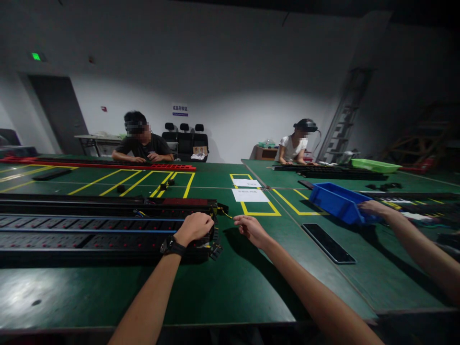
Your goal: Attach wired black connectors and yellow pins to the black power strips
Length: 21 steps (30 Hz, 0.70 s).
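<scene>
1. Left hand (196, 227): fingers curl over the right end of the long black rails (125, 241); from where I stand, I cannot tell whether they grip.
2. Right hand (251, 230): thumb and fingertips pinch the tip of a yellow wire (227, 214), which projects from the rail end just beside the left hand.
3. Blue bin (334, 203): farther right, touched by a co-worker's hand (373, 207); a phone (328, 243) lies near it on the green table (223, 297).
</scene>
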Each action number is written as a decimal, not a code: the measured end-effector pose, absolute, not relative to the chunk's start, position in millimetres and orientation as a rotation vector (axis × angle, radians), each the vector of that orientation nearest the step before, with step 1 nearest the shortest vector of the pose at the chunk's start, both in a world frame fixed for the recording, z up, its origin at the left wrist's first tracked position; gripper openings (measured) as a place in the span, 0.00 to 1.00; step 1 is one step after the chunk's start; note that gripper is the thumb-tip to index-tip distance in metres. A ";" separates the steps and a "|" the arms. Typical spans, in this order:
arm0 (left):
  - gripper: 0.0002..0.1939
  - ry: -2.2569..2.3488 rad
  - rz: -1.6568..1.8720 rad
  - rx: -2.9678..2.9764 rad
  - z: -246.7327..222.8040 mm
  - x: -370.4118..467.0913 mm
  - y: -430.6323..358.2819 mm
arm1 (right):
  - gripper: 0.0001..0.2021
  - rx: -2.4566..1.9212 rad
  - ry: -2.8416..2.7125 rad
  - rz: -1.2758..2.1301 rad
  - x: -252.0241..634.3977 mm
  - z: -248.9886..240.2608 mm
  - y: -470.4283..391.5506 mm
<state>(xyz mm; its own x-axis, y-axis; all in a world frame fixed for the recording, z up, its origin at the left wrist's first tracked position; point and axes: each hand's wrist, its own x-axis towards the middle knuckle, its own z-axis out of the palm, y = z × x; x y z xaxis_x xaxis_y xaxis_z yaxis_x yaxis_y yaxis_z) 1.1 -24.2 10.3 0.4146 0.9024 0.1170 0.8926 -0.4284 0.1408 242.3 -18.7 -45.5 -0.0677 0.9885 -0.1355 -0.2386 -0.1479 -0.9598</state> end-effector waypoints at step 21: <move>0.21 1.639 0.282 2.567 13.2 1.5 -26.2 | 0.08 -1.100 -1.024 1.446 242.0 -45.6 -19.2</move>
